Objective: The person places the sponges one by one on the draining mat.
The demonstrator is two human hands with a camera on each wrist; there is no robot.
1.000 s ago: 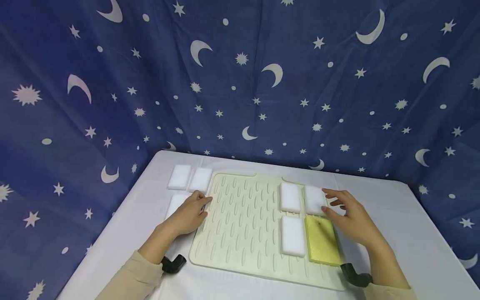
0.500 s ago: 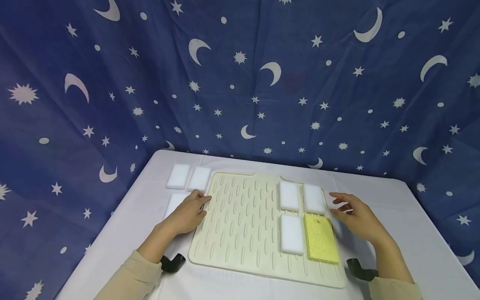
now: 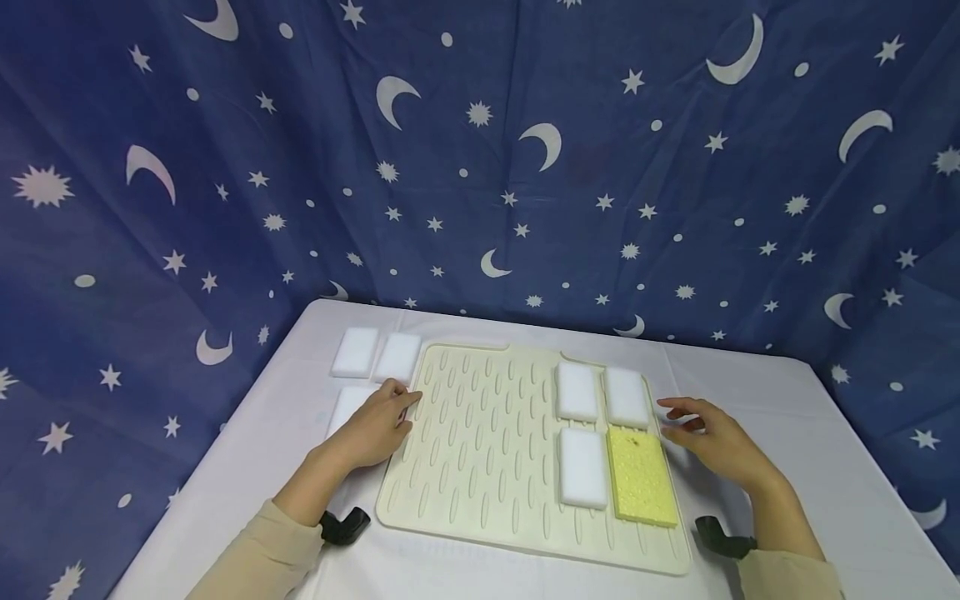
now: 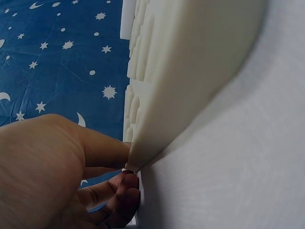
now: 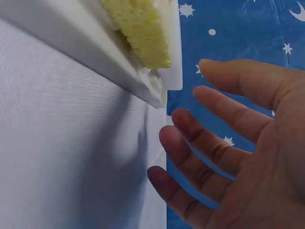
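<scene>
A cream silicone mat point(image 3: 480, 467) with raised oval ridges lies on the table. My left hand point(image 3: 373, 430) rests at its left edge, with thumb and fingertips touching the rim in the left wrist view. To the right of the mat, my right hand point(image 3: 708, 437) hovers with spread, bent fingers and nothing between them. Toward the mat's right side sit white sponges at the back left point(image 3: 577, 392), back right point(image 3: 627, 397) and front left point(image 3: 582, 468). A porous yellow sponge point(image 3: 642, 479) lies front right, completing two rows; its corner shows in the right wrist view.
Beyond my left hand, white sponges lie on the cloth: one at the far left point(image 3: 356, 352), one beside it point(image 3: 398, 357) and one partly hidden by the hand point(image 3: 347, 406). White cloth point(image 3: 757, 400) covers the table. A blue star-and-moon curtain point(image 3: 450, 150) hangs behind.
My right hand has drawn away to the right from the back-right white sponge, then dipped slightly. The left hand has stayed at the mat's edge, and the sponges keep their places.
</scene>
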